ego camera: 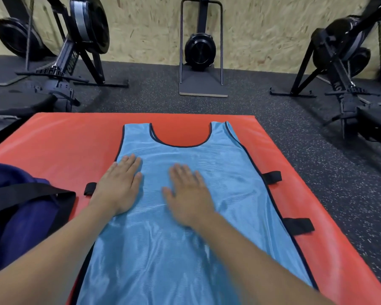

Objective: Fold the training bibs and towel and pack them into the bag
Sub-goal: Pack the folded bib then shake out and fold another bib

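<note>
A light blue bib [207, 194] with dark edging lies spread flat along the middle of a red mat [59, 146], neck opening toward the mat's far edge, lower hem running out of view at the near edge. Both hands rest palm down on the bib's upper half, fingers straight and lying flat, grasping nothing. The left hand [119, 186] lies over the bib's left edge, heel partly off the cloth onto the mat. The right hand [188, 194] lies near the bib's centre line, just beside the left, not touching it; it is slightly blurred. The cloth shows shallow wrinkles below the hands.

A dark blue bag [20, 216] with a black strap [26, 194] sits at the mat's left edge, well apart from the bib. Black strap loops [272, 177] project at the bib's right side and one at its left; whether they belong to bib or mat cannot be told.

The mat lies on dark speckled floor [317, 150]. Black exercise machines [79, 40] stand along a chipboard wall [262, 29] beyond the mat's far edge.
</note>
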`<state>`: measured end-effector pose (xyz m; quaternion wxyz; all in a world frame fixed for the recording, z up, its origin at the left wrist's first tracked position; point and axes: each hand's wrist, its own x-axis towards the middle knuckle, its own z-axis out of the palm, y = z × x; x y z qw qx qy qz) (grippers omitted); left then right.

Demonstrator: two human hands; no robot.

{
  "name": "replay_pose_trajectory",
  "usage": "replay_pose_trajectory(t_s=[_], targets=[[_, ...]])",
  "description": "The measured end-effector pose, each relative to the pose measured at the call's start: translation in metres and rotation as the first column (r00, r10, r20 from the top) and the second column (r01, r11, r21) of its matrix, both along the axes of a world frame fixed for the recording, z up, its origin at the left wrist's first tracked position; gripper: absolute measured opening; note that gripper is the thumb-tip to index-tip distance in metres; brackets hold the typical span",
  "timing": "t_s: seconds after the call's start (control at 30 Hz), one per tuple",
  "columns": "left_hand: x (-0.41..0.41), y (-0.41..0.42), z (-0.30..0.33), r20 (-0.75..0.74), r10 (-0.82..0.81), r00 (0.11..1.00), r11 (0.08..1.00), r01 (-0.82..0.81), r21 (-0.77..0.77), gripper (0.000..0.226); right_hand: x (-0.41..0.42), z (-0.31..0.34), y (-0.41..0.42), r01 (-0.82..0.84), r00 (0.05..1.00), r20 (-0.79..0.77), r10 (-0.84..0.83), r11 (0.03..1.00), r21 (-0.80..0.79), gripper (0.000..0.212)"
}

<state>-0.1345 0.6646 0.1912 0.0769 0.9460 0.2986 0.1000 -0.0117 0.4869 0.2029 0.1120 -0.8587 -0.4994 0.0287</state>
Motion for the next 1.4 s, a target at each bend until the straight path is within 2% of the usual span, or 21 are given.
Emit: replay_pose_trajectory(t_s=[0.13, 0.23, 0.3, 0.37, 0.47, 0.53, 0.67, 0.8, 0.87, 0.97, 1.07, 1.17, 1.3, 1.4], targets=[[0.002, 0.0, 0.001, -0.021, -0.002, 1.0, 1.0, 0.002, 0.009, 0.056, 0.092, -0.002, -0.075, 0.234, 0.972, 0.025, -0.234, 0.972, 0.004, 0.064], [0.003, 0.002, -0.001, -0.001, -0.01, 1.0, 1.0, 0.01, 0.024, 0.056, 0.118, 0.006, -0.103, 0.359, 0.929, 0.085, -0.361, 0.933, 0.032, 0.06], [0.004, 0.003, 0.0, -0.012, -0.019, 1.0, 1.0, 0.019, 0.024, 0.06, 0.087, 0.01, -0.081, 0.295, 0.951, 0.058, -0.303, 0.948, 0.118, 0.061], [0.003, 0.002, 0.001, -0.02, -0.023, 1.0, 1.0, 0.023, 0.019, 0.07, 0.026, 0.009, -0.046, 0.124, 0.991, -0.065, -0.118, 0.987, 0.104, 0.069], [0.002, 0.002, 0.001, -0.002, -0.02, 1.0, 1.0, 0.02, 0.022, 0.072, -0.059, 0.003, -0.016, -0.148, 0.986, -0.069, 0.151, 0.987, 0.058, 0.069], [0.003, 0.005, -0.003, 0.006, -0.023, 1.0, 0.999, 0.023, 0.037, 0.069, -0.056, -0.001, -0.023, -0.129, 0.991, -0.018, 0.13, 0.991, 0.039, 0.068], [0.004, 0.015, -0.007, -0.008, -0.05, 0.999, 0.997, 0.051, 0.05, 0.062, 0.026, -0.008, -0.075, 0.107, 0.993, 0.041, -0.108, 0.994, 0.025, 0.071], [0.003, 0.011, -0.006, 0.004, -0.058, 0.998, 0.995, 0.057, 0.083, 0.052, 0.096, -0.002, -0.132, 0.297, 0.951, 0.092, -0.296, 0.955, -0.007, 0.07], [0.003, 0.004, 0.005, 0.014, -0.032, 0.999, 0.989, 0.03, 0.143, 0.049, 0.092, 0.002, -0.131, 0.305, 0.947, 0.116, -0.299, 0.952, -0.035, 0.075], [0.007, -0.03, 0.029, 0.012, -0.057, 0.998, 0.974, 0.053, 0.222, 0.045, 0.036, 0.009, -0.106, 0.171, 0.985, 0.022, -0.172, 0.985, 0.034, 0.076], [-0.002, -0.096, 0.035, 0.116, -0.139, 0.983, 0.989, 0.133, 0.057, 0.063, -0.031, 0.013, -0.088, 0.013, 0.997, -0.074, -0.007, 0.997, 0.077, 0.084], [-0.037, -0.146, 0.013, 0.087, -0.191, 0.978, 0.979, 0.197, -0.062, 0.079, -0.06, 0.004, -0.097, -0.037, 0.997, -0.062, 0.041, 0.997, 0.064, 0.082], [-0.084, -0.142, -0.002, 0.02, -0.136, 0.991, 0.991, 0.136, -0.01, 0.08, -0.032, 0.001, -0.141, 0.095, 0.995, -0.011, -0.095, 0.995, 0.032, 0.064], [-0.101, -0.128, 0.004, -0.026, -0.109, 0.994, 0.994, 0.11, 0.022, 0.1, 0.008, 0.007, -0.187, 0.206, 0.978, -0.018, -0.207, 0.978, -0.016, 0.063]])
